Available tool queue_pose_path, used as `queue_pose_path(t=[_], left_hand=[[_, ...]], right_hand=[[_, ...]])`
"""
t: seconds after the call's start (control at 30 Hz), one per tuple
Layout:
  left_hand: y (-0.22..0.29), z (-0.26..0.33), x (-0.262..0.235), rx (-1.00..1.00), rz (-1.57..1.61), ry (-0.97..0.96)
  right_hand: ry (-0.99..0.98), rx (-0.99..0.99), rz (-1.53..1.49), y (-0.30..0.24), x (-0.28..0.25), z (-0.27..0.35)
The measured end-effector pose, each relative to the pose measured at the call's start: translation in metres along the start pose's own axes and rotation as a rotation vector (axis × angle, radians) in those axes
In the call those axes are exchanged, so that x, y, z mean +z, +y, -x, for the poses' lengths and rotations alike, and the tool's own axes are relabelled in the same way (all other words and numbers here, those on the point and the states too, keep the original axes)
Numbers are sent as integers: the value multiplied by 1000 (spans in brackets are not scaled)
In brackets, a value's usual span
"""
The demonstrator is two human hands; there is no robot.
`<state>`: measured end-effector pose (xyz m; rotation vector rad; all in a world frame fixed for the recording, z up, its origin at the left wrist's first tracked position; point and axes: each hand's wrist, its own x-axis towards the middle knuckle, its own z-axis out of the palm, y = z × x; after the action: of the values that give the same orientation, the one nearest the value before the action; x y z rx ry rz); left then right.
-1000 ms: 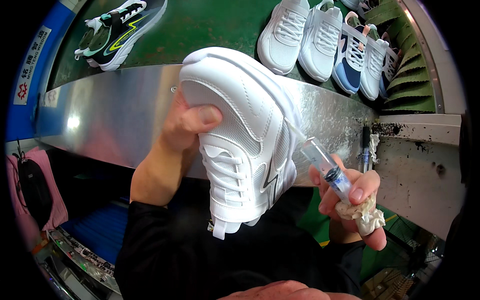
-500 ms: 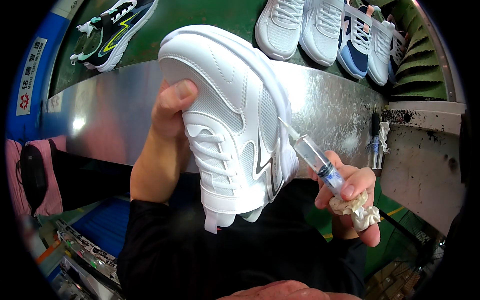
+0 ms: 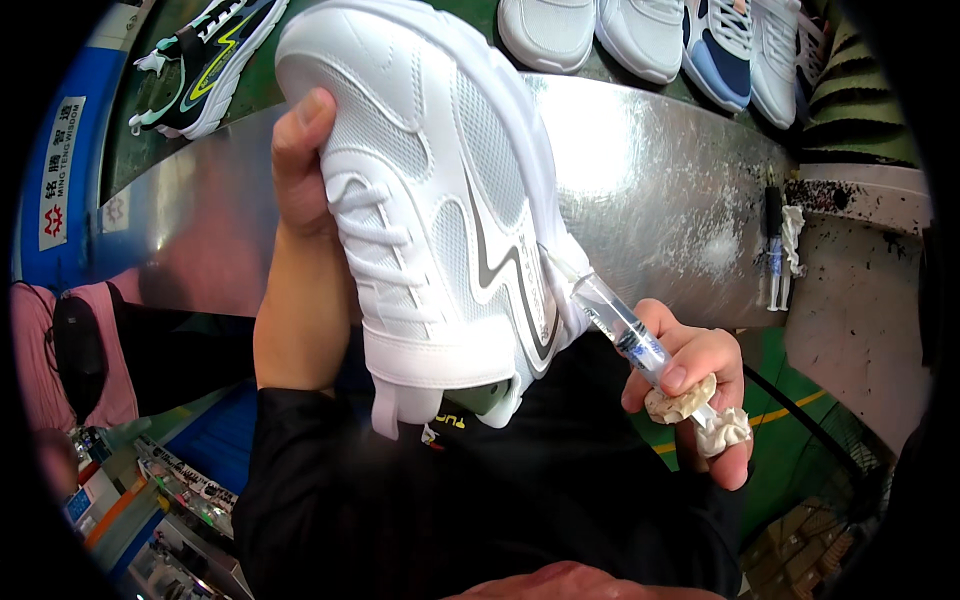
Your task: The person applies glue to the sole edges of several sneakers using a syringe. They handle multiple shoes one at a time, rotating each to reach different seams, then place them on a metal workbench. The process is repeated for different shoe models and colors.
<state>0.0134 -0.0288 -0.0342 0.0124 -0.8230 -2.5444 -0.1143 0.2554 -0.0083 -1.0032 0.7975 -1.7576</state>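
A white sneaker (image 3: 400,210) with laces and a dark zigzag line on its side is held up, toe pointing away, by my left hand (image 3: 303,170). The thumb lies on the upper near the laces; the other fingers are hidden behind the shoe. In my right hand (image 3: 700,365) is a clear syringe (image 3: 620,322), its flange and plunger end wrapped in whitish material. The syringe's tip is at the seam between upper and sole, towards the heel; whether it touches I cannot tell.
A metal ledge (image 3: 660,190) runs across in front of me. Beyond it, several white and navy sneakers (image 3: 635,40) stand at right and a black-and-yellow sneaker (image 3: 215,75) at left, on a green surface. More syringes (image 3: 774,250) lie at the ledge's right end.
The shoe has moved left and up in the picture. The syringe's tip has shifted along the sole seam from the midfoot towards the heel. Both hands keep their holds.
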Motion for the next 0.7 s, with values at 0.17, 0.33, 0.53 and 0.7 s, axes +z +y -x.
queue_pose_path(t=[0.17,0.33,0.53,0.7], left_hand=[[0,-4,-3,-69,62,47],[-1,-6,-7,-62,-40,288],[1,-13,-16,-91,-126,326],[1,-16,-20,-122,-188,360]], right_hand=[[1,32,-2,4,-2,19],[48,3,14,9,1,40],[59,-36,42,20,-2,54],[29,-72,50,26,-6,60]])
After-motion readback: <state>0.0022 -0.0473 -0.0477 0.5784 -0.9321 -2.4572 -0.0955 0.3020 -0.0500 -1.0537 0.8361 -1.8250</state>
